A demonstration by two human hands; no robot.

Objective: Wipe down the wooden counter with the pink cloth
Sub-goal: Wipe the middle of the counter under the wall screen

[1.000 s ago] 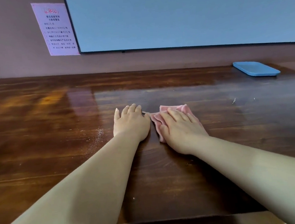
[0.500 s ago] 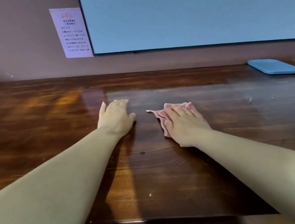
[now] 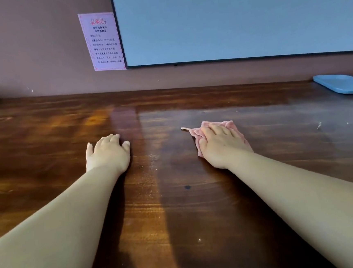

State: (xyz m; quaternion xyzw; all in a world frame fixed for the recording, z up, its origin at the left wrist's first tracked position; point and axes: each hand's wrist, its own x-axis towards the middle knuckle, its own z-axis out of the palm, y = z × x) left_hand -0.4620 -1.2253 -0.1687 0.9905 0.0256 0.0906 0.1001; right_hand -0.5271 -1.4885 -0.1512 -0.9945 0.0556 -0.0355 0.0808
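Fingers point(image 3: 218, 130) press pink cloth point(image 3: 228, 125) onto glossy wooden counter point(image 3: 178, 208).

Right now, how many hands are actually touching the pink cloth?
1. The right hand lies flat on the pink cloth, pressing it onto the wooden counter. The left hand rests on bare wood well to the cloth's left, apart from it.

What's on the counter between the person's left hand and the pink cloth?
In the head view, only bare wooden counter lies between the left hand and the pink cloth, with a faint dusty streak on it.
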